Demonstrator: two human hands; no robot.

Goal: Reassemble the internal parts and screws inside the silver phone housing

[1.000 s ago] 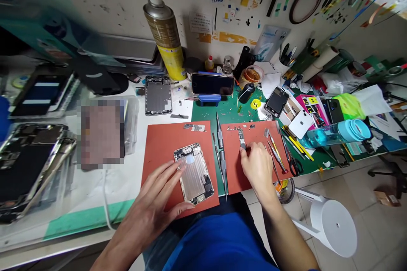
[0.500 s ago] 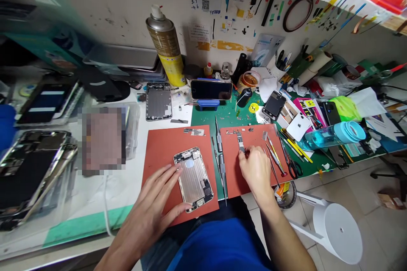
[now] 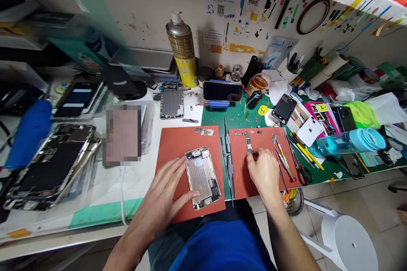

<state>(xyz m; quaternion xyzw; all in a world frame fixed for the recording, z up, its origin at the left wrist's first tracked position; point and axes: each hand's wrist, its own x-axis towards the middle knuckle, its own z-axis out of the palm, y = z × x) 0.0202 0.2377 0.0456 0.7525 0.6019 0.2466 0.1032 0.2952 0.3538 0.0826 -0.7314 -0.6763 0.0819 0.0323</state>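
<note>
An opened phone housing (image 3: 205,180) with a silvery ribbed inside lies on the left red-brown mat (image 3: 171,144). My left hand (image 3: 165,190) is open along its left side, fingertips at the upper left edge and thumb over the lower part. On the right mat (image 3: 240,178), a narrow circuit board (image 3: 248,143) points away from me. The fingers of my right hand (image 3: 263,171) are closed on its near end, which they hide. Two slim screwdrivers (image 3: 230,169) lie end to end between the mats.
Tweezers (image 3: 285,161) and scissors (image 3: 302,171) lie right of the mats. Behind stands a phone (image 3: 222,91) on a blue holder, beside a spray can (image 3: 181,51). A blue bottle (image 3: 349,142) lies at right; an opened phone (image 3: 52,165) lies at left.
The view has turned left, so everything sits further right in the picture. My left thumb has shifted slightly up over the housing. My right hand stays at the circuit board.
</note>
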